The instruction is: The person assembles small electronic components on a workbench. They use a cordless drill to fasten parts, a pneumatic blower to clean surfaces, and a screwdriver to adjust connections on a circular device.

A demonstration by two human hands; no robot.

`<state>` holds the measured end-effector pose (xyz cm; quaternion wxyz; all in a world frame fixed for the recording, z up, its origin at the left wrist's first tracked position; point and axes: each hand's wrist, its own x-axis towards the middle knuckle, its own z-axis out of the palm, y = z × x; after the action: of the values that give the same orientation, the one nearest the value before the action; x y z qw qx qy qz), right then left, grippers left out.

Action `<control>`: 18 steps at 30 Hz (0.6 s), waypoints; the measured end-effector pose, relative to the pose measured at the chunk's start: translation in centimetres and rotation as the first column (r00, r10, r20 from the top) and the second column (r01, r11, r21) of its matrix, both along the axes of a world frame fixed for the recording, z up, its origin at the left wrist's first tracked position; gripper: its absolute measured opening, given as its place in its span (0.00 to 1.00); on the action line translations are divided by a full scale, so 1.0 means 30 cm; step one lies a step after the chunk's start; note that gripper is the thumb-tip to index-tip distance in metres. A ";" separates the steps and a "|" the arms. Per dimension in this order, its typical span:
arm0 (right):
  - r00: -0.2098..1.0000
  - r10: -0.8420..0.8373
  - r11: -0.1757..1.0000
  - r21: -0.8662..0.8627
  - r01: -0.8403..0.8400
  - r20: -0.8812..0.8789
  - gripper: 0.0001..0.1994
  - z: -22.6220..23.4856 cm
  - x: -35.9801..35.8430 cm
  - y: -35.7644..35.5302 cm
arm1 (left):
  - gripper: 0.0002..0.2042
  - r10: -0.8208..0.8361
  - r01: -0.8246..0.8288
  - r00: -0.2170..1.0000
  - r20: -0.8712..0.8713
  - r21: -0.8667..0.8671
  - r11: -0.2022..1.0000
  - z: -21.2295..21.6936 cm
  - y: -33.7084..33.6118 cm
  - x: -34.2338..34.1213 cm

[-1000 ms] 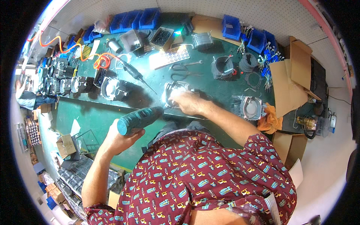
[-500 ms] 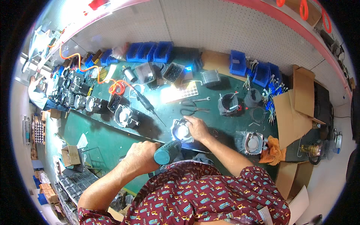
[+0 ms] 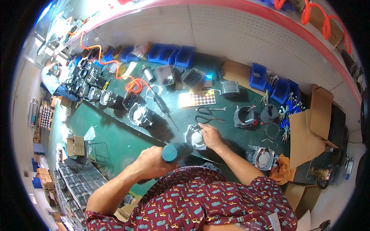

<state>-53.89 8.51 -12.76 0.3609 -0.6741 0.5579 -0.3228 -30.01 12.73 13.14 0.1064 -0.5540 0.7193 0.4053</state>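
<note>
Clock directions read around a pale metal casing (image 3: 195, 138), set on the green table top (image 3: 185, 117) close in front of the body. At 10 o'clock, a black screwdriver (image 3: 161, 104) with a long thin bit ending near the casing: could be knocked or snagged by a wide swing. At 8 o'clock, clenched in the left hand (image 3: 152, 163), a green drill (image 3: 175, 153), angled with its front end toward the casing; contact and trigger pressure both impossible to tell. Could skid if brought in at a slant, scratching metal or striking fingers. At 1 o'clock, dark-handled scissors (image 3: 212, 118) near the right fingertips: could be bumped by a sudden slip. At 3 o'clock, the right hand (image 3: 211, 136), with fingertips on the casing's upper right rim; pinching or merely resting, cannot tell. Could let the casing twist or slide under turning force if braced too loosely. Between 3 and 4 o'clock, a finned metal part (image 3: 264, 158) beside an orange cloth (image 3: 283, 171), well apart and less at risk. Compared with one second ago: brought the drill much closer to the casing; shifted the right hand from over the casing to its right side, baring the round middle; tilted the view to show more wall (image 3: 216, 30).
</note>
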 end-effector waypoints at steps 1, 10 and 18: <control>1.000 0.019 1.000 0.024 -0.019 0.004 0.17 0.001 0.000 -0.003 | 0.17 0.057 -0.058 0.995 -0.079 -0.019 0.998 0.019 0.012 0.020; 0.999 0.048 0.991 -0.123 -0.050 -0.021 0.15 0.195 0.168 -0.367 | 0.08 0.175 -0.350 0.848 -0.501 -0.281 0.894 -0.060 0.020 0.321; 0.892 0.151 0.965 -0.132 -0.227 -0.425 0.08 -0.165 0.650 -1.066 | 0.08 0.229 -0.415 0.863 -0.450 -0.373 0.830 -0.225 -0.082 0.598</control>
<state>-34.39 -23.48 -17.71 0.2033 -0.8075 0.5217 -0.1855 -12.05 10.27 6.38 -0.2422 -0.5875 0.6945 0.3376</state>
